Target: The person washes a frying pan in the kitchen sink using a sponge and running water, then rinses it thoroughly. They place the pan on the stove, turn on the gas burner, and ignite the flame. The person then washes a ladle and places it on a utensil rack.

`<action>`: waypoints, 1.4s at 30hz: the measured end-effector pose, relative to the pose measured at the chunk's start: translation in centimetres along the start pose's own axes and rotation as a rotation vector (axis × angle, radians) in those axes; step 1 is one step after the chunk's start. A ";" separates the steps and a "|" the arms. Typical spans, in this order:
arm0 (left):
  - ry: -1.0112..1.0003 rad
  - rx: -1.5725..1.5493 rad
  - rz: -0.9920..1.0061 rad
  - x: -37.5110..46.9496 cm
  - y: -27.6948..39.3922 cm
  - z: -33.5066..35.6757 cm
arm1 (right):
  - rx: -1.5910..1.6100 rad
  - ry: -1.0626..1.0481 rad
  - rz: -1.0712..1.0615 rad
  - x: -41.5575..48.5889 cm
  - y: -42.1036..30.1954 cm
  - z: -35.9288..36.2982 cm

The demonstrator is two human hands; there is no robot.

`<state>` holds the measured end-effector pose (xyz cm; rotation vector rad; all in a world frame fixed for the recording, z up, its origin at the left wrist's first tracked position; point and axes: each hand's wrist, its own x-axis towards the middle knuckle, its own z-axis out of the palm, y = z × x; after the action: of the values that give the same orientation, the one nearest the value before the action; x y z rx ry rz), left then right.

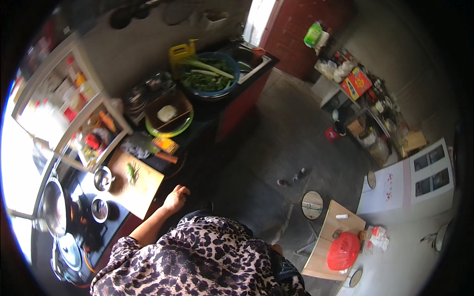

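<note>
My left hand (pixel 176 199) hangs loosely curled just off the counter's front edge, beside the wooden cutting board (pixel 146 187). Whether it holds anything is unclear. A small pile of cut green vegetable (pixel 132 173) lies on the board. Two small metal bowls stand along the board's left side: one bowl (pixel 103 178) with pale pieces, the other bowl (pixel 100 209) with darker contents. Farther left, a wok (pixel 55 207) sits over a lit gas burner, next to a lidded pot (pixel 69 251). Only a sliver of skin shows at my right side; my right hand is out of view.
Beyond the board are a brown rectangular tray (pixel 177 105) with a pale lump and a blue basin of leafy greens (pixel 211 87). A round stool (pixel 312 204) and a wooden table (pixel 314 255) bearing a red cover (pixel 343 251) stand on the right. Loaded shelves (pixel 329 79) line the wall.
</note>
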<state>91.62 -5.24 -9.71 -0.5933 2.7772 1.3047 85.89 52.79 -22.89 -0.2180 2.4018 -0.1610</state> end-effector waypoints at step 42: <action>0.280 -0.635 -0.207 93.2 23.6 6.0 | 0.040 0.205 -1.038 91.4 -45.4 -82.0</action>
<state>-3.82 -17.85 -12.31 -1.1231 2.3459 2.1967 -31.00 -5.43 -13.37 -1.4645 2.2361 -0.7192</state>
